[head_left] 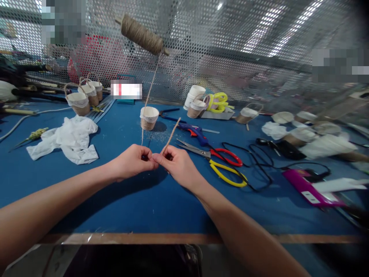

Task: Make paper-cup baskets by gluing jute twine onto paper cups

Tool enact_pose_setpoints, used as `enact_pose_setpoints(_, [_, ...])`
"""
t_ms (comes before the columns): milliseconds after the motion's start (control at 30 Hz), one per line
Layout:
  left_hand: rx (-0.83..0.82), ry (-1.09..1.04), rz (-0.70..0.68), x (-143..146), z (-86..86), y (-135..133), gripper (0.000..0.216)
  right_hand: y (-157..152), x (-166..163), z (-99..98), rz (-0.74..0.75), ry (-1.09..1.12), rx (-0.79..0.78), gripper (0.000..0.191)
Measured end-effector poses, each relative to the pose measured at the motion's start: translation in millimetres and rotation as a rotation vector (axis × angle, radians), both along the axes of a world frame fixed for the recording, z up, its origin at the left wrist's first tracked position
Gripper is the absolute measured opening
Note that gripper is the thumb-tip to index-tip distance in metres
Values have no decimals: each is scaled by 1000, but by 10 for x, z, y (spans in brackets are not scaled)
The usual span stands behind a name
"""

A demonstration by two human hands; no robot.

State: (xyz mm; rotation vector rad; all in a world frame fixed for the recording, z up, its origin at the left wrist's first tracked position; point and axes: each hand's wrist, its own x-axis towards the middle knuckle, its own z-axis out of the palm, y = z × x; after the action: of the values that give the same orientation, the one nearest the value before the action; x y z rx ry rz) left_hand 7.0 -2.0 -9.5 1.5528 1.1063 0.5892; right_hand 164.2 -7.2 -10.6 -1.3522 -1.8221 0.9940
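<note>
My left hand point(133, 160) and my right hand point(176, 164) meet knuckle to knuckle over the blue table point(138, 200), both closed in a pinch on jute twine point(150, 90). The twine runs up from my left fingers to a spool point(142, 35) hung on the mesh screen. A short free end point(171, 135) sticks up from my right fingers. A small twine-wrapped cup point(149, 117) stands just behind my hands.
Red-handled and yellow-handled scissors point(221, 161) and a blue glue gun point(196, 131) lie right of my hands. White cloth point(69, 140) lies left, small handled baskets point(82, 98) behind it. Black cables, a magenta box point(309, 190) and more cups crowd the right side.
</note>
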Motion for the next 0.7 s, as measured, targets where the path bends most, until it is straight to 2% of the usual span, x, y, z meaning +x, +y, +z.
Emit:
enact_pose_setpoints(67, [-18,-7,5,7,12,-7,16,-2,7,11,16,45,-28,31])
enact_pose_setpoints(200, [-76,-77,-38,3,44,-17,16,1,37,38,160,261,-142,24])
enact_pose_setpoints(267, [-100,-99,-60,-1,46,-20,16,6,51,37,186,312,-172,22])
enact_pose_setpoints(700, [-55,-78,-72,-9,98,-36,13,22,73,6,121,162,-69,24])
